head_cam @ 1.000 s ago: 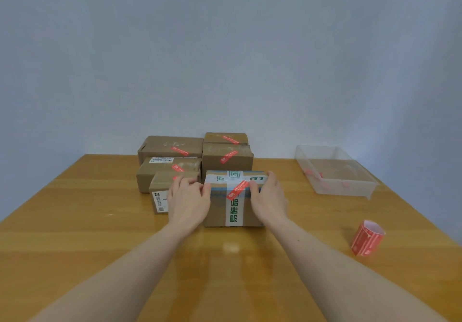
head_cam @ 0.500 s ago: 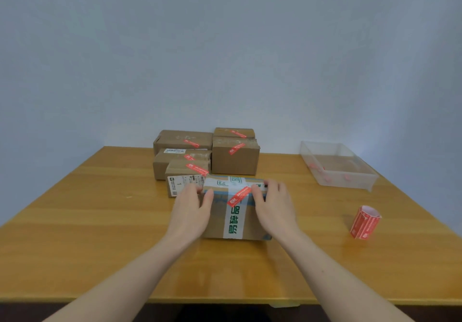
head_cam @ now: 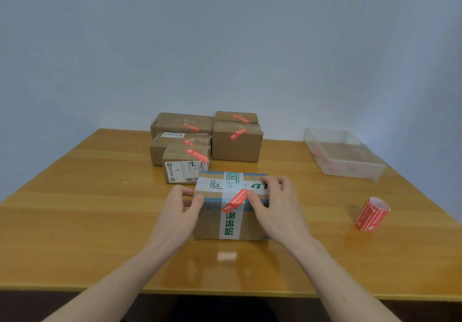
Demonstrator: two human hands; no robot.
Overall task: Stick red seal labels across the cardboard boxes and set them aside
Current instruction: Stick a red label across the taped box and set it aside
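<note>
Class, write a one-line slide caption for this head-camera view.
Both hands, left and right, grip a taped cardboard box bearing a red seal label.

Wooden table (head_cam: 87,221) with cardboard boxes (head_cam: 231,218), label roll (head_cam: 371,214), clear tray (head_cam: 375,169).

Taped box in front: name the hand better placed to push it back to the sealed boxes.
Left, probably. The left hand grips the taped box's left end, nearest the sealed boxes; the right hand lies over its red label.

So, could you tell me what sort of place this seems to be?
Probably a small parcel-packing station, though the room is bare. A wooden table stands against a plain wall, sealed cardboard boxes are stacked at the back, and a roll of red labels sits beside a clear plastic tray.
</note>
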